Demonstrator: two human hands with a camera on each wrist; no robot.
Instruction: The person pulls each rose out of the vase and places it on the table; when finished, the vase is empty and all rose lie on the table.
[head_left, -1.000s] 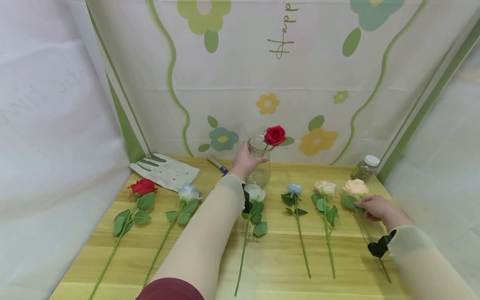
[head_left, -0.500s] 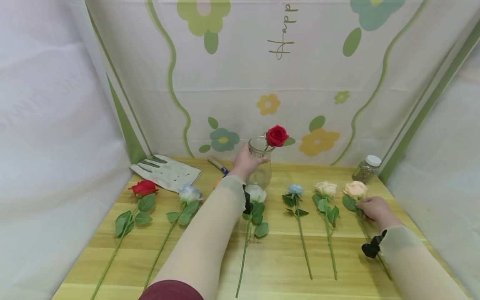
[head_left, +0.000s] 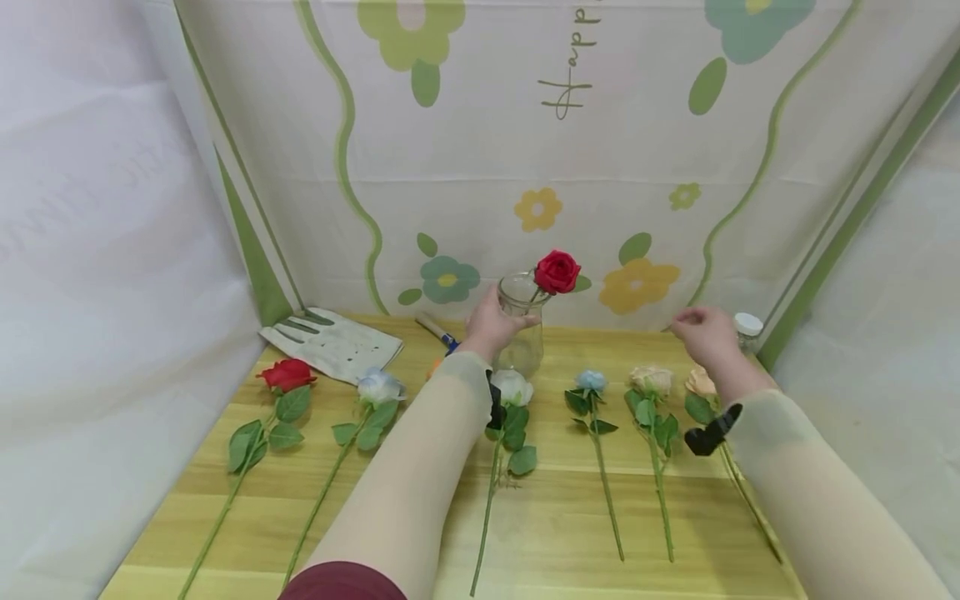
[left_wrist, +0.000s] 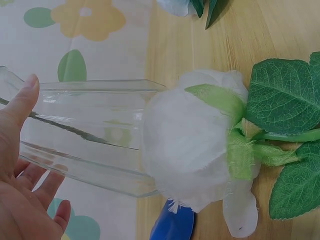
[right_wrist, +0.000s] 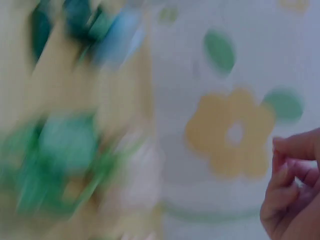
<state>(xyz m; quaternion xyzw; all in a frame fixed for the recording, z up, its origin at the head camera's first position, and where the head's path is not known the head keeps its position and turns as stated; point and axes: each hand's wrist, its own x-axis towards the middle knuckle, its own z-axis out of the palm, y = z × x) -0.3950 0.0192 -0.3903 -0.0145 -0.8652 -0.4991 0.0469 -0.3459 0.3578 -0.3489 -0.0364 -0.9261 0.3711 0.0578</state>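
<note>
At the back middle of the table, my left hand (head_left: 497,322) grips a clear glass vase (head_left: 527,346) near its mouth. In the left wrist view the thumb lies on one side of the glass (left_wrist: 90,130) and the fingers on the other. A red rose (head_left: 557,272) stands in the vase, its stem seen through the glass. My right hand (head_left: 707,337) is raised above the peach rose (head_left: 700,382) at the right. Its thumb and index fingertips meet, and the other fingers are curled. Nothing shows between them in the right wrist view.
More roses lie on the table: red (head_left: 288,375), pale blue-white (head_left: 379,386), white (head_left: 512,388), blue (head_left: 590,381) and cream (head_left: 651,380). A glove (head_left: 337,343) lies back left, beside a tool handle (head_left: 435,327). A white-lidded jar (head_left: 748,325) stands back right, partly hidden.
My right hand has left the peach rose's stem and moved up and slightly left. The peach rose still lies on the table. My left hand has stayed on the vase.
</note>
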